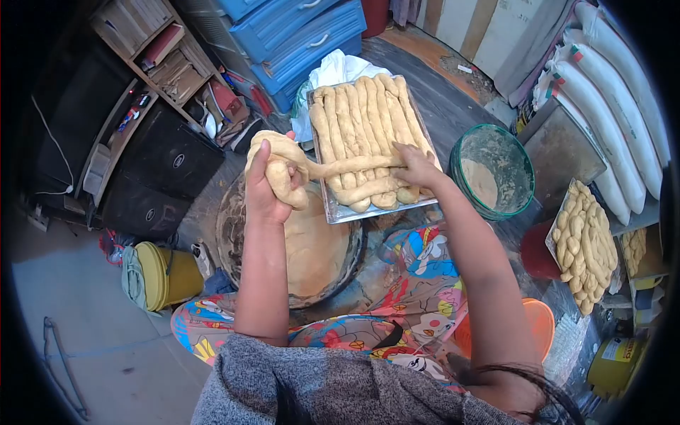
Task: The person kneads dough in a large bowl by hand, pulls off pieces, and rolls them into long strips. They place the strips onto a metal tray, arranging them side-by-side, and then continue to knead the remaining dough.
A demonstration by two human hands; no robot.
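Grey sweater (319,382) below, left hand (263,188) grips unrolled dough (280,152) while right hand (418,166) pinches its rope (354,167) onto the nearly full tray (340,216).

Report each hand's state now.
Left hand: closed around the bunched end of a dough rope.
Right hand: holding the rope's other end over the tray.

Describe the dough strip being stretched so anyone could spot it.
Find the metal tray of dough ropes at centre. One dough strip crosses it sideways, stretched between the left hand and right hand. The other ropes lie lengthwise; only this one is held.
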